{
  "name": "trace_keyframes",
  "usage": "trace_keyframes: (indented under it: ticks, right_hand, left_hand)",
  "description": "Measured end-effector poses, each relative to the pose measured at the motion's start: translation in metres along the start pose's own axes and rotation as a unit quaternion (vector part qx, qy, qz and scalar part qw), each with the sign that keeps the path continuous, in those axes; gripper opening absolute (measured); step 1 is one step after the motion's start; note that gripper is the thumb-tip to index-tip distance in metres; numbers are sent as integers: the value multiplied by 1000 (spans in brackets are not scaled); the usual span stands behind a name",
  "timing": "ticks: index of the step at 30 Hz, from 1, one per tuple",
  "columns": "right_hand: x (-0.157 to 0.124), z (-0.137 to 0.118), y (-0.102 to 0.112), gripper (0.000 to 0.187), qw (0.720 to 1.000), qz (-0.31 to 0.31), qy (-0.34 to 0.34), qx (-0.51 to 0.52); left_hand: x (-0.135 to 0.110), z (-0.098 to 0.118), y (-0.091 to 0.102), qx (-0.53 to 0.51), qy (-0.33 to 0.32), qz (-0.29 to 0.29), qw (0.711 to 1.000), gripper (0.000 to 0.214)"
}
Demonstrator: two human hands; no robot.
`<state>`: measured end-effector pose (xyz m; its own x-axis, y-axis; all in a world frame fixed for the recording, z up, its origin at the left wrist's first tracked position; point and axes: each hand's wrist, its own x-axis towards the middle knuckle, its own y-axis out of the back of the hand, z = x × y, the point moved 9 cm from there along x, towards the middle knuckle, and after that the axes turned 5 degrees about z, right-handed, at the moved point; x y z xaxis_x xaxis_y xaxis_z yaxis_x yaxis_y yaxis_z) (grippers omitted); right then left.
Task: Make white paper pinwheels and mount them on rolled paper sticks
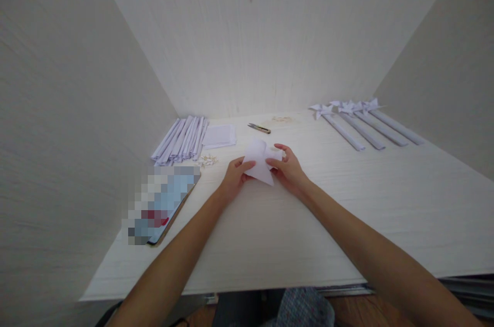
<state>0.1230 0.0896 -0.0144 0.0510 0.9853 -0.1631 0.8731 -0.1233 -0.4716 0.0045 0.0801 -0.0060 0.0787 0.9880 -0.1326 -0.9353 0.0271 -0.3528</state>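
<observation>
A white sheet of paper (258, 160), partly folded, is held up between both hands above the middle of the table. My left hand (234, 177) pinches its left side, thumb on top and fingers underneath. On the right side, my right hand (287, 170) grips the paper with its thumb pressed on the front and its index finger behind a raised flap. One pointed corner hangs down toward me. The fingers under the paper are partly hidden.
Rolled paper sticks (183, 139) lie in a pile at the back left, beside flat paper squares (218, 135). Small white bits (208, 160) lie nearby. A phone (170, 206) rests left. Thread snips (259, 128) lie behind my hands. Several paper pinwheels on sticks (343, 128) stand at right.
</observation>
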Motion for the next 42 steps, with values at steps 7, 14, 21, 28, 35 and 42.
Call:
trace_keyframes:
  ticks: [7, 14, 21, 28, 35, 42]
  right_hand:
    - [-1, -2, -7, 64, 989, -118, -46, -74]
    - [-8, 0, -16, 66, 977, -176, -48, -115]
    - [-8, 0, -15, 62, 977, -168, -36, -127]
    - [-3, -12, -10, 56, 993, -97, 56, -46]
    - [-6, -27, -9, 35, 987, -100, 126, -17]
    - [-16, -12, -24, 22, 960, -154, 148, -182]
  left_hand:
    - [-2, -12, -6, 45, 74, -67, 994, 25]
    - [-4, -10, -6, 90, 67, -69, 991, 19]
    - [-3, -8, -3, 103, 43, -55, 992, 18]
    - [4, -6, 16, 83, -14, 69, 994, 20]
    - [5, 5, 36, 14, -73, 180, 981, 19]
    - [1, 10, 34, -28, -83, 185, 979, 20]
